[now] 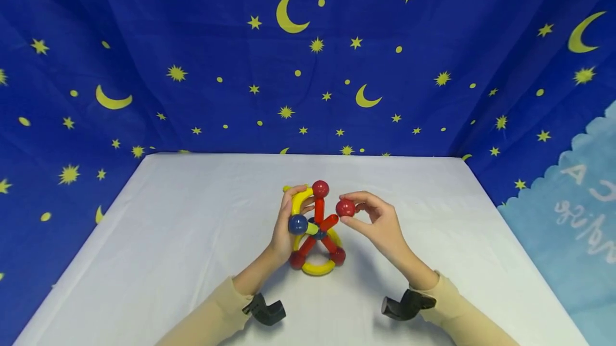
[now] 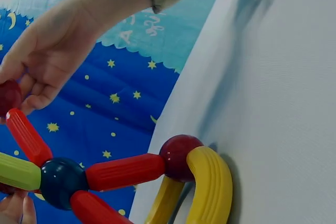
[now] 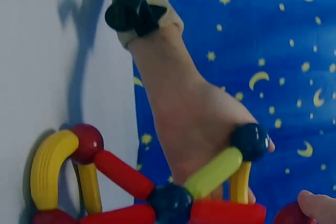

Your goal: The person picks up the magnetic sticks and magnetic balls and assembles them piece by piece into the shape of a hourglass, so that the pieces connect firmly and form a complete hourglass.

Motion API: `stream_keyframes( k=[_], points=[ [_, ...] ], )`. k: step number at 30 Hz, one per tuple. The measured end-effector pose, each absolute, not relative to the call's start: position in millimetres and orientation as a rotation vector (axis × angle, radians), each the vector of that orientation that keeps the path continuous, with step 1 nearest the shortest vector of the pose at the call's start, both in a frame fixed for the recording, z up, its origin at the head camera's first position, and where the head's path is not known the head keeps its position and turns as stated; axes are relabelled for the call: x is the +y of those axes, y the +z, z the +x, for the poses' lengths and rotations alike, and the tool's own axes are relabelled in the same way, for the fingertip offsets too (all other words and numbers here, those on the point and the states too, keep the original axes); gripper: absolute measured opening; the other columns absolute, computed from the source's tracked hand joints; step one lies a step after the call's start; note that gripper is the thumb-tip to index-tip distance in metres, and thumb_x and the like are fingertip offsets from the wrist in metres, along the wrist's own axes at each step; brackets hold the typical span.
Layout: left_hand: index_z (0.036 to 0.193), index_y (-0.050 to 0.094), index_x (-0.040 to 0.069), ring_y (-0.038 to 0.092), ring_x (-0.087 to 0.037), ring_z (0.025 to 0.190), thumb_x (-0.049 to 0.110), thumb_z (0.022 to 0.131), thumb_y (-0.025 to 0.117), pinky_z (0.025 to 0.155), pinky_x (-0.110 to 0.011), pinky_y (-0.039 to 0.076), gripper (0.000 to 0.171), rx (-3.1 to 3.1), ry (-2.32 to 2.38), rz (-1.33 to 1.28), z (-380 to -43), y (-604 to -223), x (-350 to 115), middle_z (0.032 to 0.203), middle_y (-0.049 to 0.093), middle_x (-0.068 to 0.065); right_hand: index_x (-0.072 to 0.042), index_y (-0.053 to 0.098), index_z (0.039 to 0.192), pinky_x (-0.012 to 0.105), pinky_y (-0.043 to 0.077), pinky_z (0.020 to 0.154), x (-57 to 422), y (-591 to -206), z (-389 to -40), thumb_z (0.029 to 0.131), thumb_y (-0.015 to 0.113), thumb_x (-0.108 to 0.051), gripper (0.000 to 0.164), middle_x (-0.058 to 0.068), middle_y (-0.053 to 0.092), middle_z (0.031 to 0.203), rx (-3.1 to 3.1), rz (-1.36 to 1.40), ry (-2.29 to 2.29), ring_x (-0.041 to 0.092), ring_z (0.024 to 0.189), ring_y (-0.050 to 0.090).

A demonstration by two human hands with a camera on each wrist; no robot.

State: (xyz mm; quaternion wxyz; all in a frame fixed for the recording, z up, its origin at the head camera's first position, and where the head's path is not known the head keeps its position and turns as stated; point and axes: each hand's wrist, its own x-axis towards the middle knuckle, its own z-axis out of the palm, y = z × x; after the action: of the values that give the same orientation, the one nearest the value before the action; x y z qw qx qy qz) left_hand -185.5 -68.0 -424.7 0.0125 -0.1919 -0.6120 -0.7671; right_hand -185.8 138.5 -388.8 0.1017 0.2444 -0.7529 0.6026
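a toy frame (image 1: 315,233) of red and yellow rods and balls stands near the middle of the white table (image 1: 192,239), resting on a curved yellow rod (image 1: 317,269) at its near side, which gives it a base. the left hand (image 1: 287,223) wraps around the frame's left side, fingers curled over a yellow arc (image 1: 299,199) by a blue ball (image 1: 298,224), seemingly to keep the frame upright and steady. the right hand (image 1: 375,220) pinches a loose red ball (image 1: 345,207) between thumb and fingertips, just beside the free tip of a red rod (image 1: 329,222) that juts right from the frame; whether ball and rod touch is hard to tell. a red ball (image 1: 320,189) caps the top. a star-and-moon blue cloth (image 1: 308,57) hangs behind, on the far side. black wrist mounts (image 1: 263,309) sit on both beige sleeves.
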Motion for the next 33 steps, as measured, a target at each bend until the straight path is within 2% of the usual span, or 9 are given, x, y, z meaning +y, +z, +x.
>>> stream_keyframes(
  k=[5, 8, 11, 13, 19, 24, 27, 30, 33],
  points=[
    [0.14, 0.017, -0.003, 0.031, -0.043, 0.135, 0.038, 0.1, 0.017, 0.111, -0.043, 0.032, 0.057, -1.969, -2.268, -0.769, -185.7, -431.0, -76.4, 0.149, 0.019, -0.024, 0.004, 0.062, 0.112, 0.019, 0.051, 0.084, 131.1, -388.9, -178.7, 0.077, 0.073, 0.007, 0.037, 0.004, 0.064, 0.108, -2.221, 0.843, 1.751, 0.006, 0.095, 0.059],
    [0.143, 0.014, -0.001, 0.031, -0.043, 0.136, 0.039, 0.1, 0.02, 0.111, -0.035, 0.035, 0.06, -2.015, -2.199, -0.868, -188.3, -435.7, -82.4, 0.151, 0.018, -0.022, 0.002, 0.062, 0.113, 0.019, 0.051, 0.084, 130.6, -391.6, -179.9, 0.078, 0.072, 0.006, 0.037, 0.001, 0.064, 0.108, -2.214, 0.857, 1.756, 0.005, 0.094, 0.059],
    [0.146, 0.014, 0.002, 0.033, -0.041, 0.135, 0.045, 0.099, 0.024, 0.11, -0.033, 0.036, 0.064, -2.057, -2.14, -0.918, -190.6, -438.7, -86.5, 0.152, 0.019, -0.019, 0.004, 0.061, 0.114, 0.02, 0.051, 0.085, 132.9, -395.7, -185.0, 0.083, 0.066, 0.005, 0.031, -0.004, 0.064, 0.109, -2.181, 0.854, 1.798, 0.006, 0.094, 0.06],
    [0.147, 0.014, 0.003, 0.034, -0.041, 0.134, 0.049, 0.099, 0.024, 0.11, -0.036, 0.036, 0.068, -2.071, -2.107, -0.93, -191.5, -440.1, -87.8, 0.152, 0.02, -0.019, 0.006, 0.06, 0.113, 0.021, 0.051, 0.084, 135.6, -399.3, -193.9, 0.089, 0.059, 0.002, 0.025, 0.002, 0.066, 0.109, -2.172, 0.818, 1.839, 0.009, 0.093, 0.061],
    [0.148, 0.014, 0.004, 0.035, -0.037, 0.133, 0.058, 0.098, 0.017, 0.109, -0.03, 0.037, 0.073, -2.094, -2.051, -0.887, -193.3, -443.7, -89.0, 0.154, 0.02, -0.019, 0.004, 0.063, 0.112, 0.022, 0.052, 0.081, 138.6, -417.0, -260.2, 0.096, 0.055, -0.014, 0.026, 0.018, 0.068, 0.108, -2.492, 0.692, 1.749, 0.013, 0.092, 0.064],
    [0.148, 0.016, 0.008, 0.04, -0.032, 0.13, 0.064, 0.096, 0.01, 0.108, -0.048, 0.037, 0.077, -2.084, -2.083, -0.862, -195.8, -445.2, -89.3, 0.153, 0.023, -0.018, 0.0, 0.061, 0.121, 0.04, 0.051, 0.091, 124.7, -437.7, -325.8, 0.093, 0.057, -0.01, 0.03, 0.019, 0.063, 0.122, -2.763, 0.981, 1.522, 0.031, 0.11, 0.058],
    [0.149, 0.016, 0.008, 0.04, -0.022, 0.129, 0.065, 0.095, 0.01, 0.106, -0.055, 0.035, 0.078, -2.06, -2.122, -0.884, -195.9, -445.7, -89.1, 0.152, 0.024, -0.019, 0.0, 0.054, 0.13, 0.053, 0.043, 0.102, 110.4, -446.0, -350.9, 0.09, 0.058, -0.008, 0.041, 0.021, 0.052, 0.136, -2.821, 1.189, 1.458, 0.038, 0.127, 0.047],
    [0.148, 0.016, 0.005, 0.039, -0.011, 0.127, 0.066, 0.095, 0.011, 0.108, -0.048, 0.036, 0.08, -2.045, -2.13, -0.912, -195.3, -446.3, -88.2, 0.15, 0.024, -0.024, 0.0, 0.046, 0.137, 0.06, 0.028, 0.112, 95.4, -449.9, -364.1, 0.087, 0.062, -0.01, 0.054, 0.023, 0.038, 0.148, -2.862, 1.445, 1.307, 0.039, 0.14, 0.03],
    [0.148, 0.016, 0.003, 0.039, -0.01, 0.126, 0.067, 0.094, 0.012, 0.108, -0.045, 0.037, 0.084, -2.047, -2.125, -0.915, -194.6, -446.7, -86.4, 0.149, 0.024, -0.025, -0.001, 0.041, 0.142, 0.063, 0.015, 0.115, 81.7, -450.5, -368.8, 0.085, 0.064, -0.013, 0.062, 0.024, 0.026, 0.154, -2.874, 1.699, 1.134, 0.04, 0.145, 0.018]
  ],
)
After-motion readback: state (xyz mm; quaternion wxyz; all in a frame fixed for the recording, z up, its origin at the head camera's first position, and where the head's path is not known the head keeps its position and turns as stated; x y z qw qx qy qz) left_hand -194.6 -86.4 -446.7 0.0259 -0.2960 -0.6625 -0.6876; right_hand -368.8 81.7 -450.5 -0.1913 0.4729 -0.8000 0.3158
